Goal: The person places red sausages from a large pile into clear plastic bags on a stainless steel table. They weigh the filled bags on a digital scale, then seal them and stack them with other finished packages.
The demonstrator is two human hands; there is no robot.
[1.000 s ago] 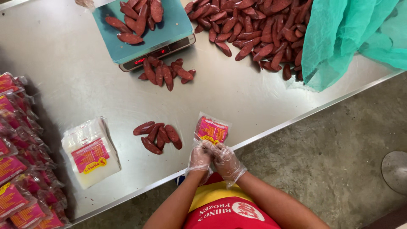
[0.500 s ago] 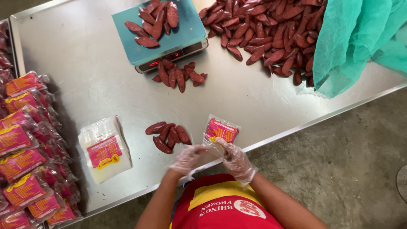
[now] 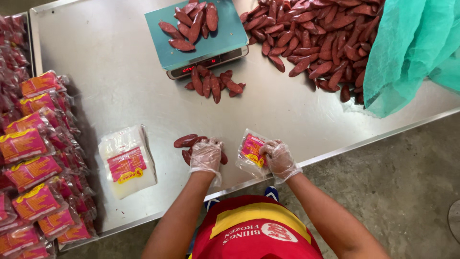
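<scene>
Head view shows your left hand (image 3: 206, 156) closing on the sausages (image 3: 188, 141) near the table's (image 3: 96, 72) front edge. Your right hand (image 3: 279, 158) grips the plastic bag (image 3: 250, 151) just to their right, its long axis pointing away from you.

Clear, seemingly plastic gloves on hands (image 3: 242, 158); red-yellow apron (image 3: 254, 230).

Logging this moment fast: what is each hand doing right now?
Left hand: closed over the small pile of sausages, grasping some.
Right hand: holding the printed plastic bag by its edge.
</scene>
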